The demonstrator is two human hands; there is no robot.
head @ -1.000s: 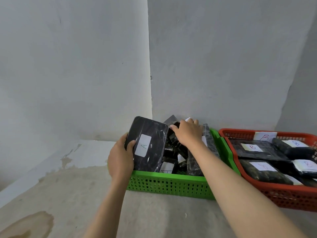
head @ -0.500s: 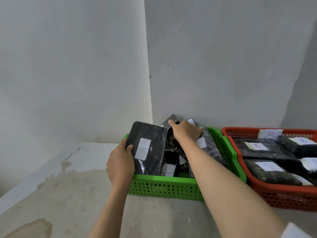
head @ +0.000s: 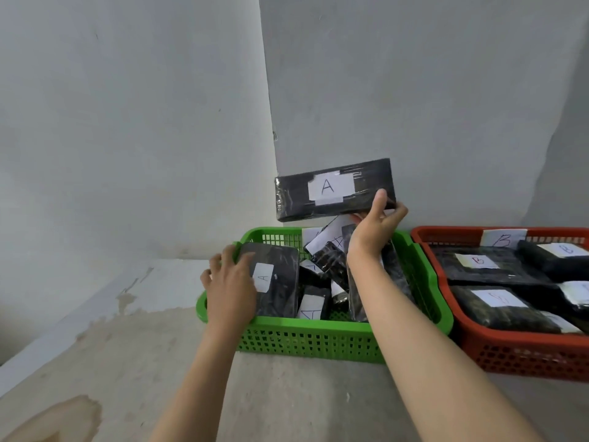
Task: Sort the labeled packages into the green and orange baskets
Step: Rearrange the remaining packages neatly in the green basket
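Two A packs in hand: my right hand [head: 376, 223] pinches one [head: 334, 189] above the green basket [head: 306, 338], left fingers [head: 223, 266] spread on another [head: 274, 283] inside; next, I judge, lower and release.

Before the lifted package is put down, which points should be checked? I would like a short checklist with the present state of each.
1. Label on the lifted package reads A: ok.
2. Right hand grip on its right end: ok.
3. Green basket holds A labels: ok.
4. Orange basket holds B labels: ok.
5. Left hand rests on the leaning package: ok.
6. Free room in the green basket: cannot tell.
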